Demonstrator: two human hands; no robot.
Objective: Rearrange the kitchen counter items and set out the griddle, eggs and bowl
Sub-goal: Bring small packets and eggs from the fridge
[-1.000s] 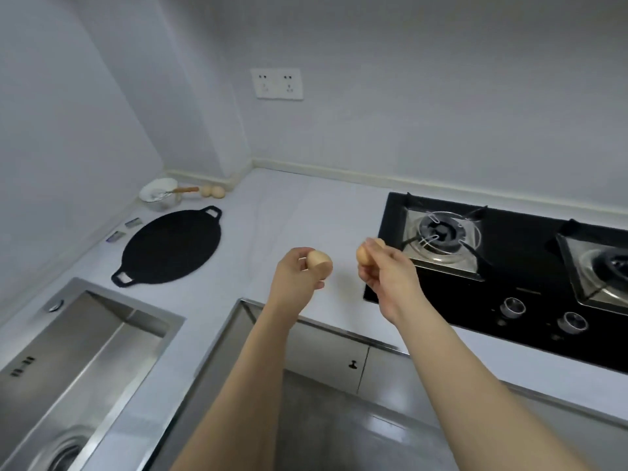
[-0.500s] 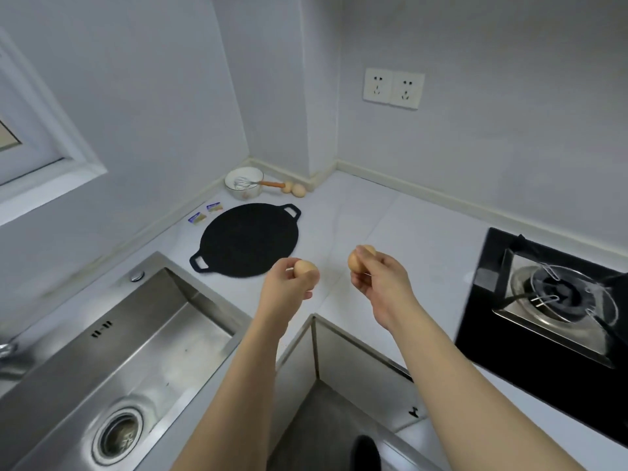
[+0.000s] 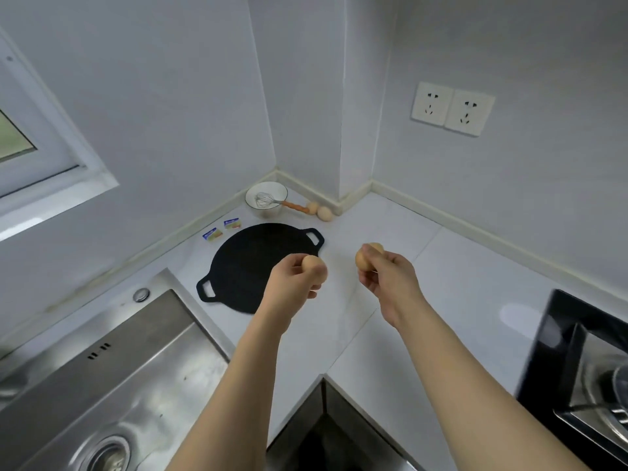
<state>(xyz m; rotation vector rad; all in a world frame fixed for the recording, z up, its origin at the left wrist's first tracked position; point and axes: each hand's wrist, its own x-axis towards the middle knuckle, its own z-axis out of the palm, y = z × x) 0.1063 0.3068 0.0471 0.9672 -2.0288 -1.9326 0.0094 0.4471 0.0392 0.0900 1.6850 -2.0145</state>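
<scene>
My left hand (image 3: 295,283) gripped one brown egg (image 3: 313,264), my right hand (image 3: 387,277) another brown egg (image 3: 364,259), above the white counter (image 3: 441,300) beside the round black griddle (image 3: 251,266). The small packets' (image 3: 222,229) print was unreadable.

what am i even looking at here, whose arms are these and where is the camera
There is no machine: these are a person's own arms, filmed by a wide-angle camera worn on their head, looking forward and down. The left hand holds a brown egg; the right hand holds another egg. On the white corner counter lie a flat black griddle, a bowl with a whisk in it, two more eggs and two small packets. A steel sink is at left, a gas hob at right.
</scene>
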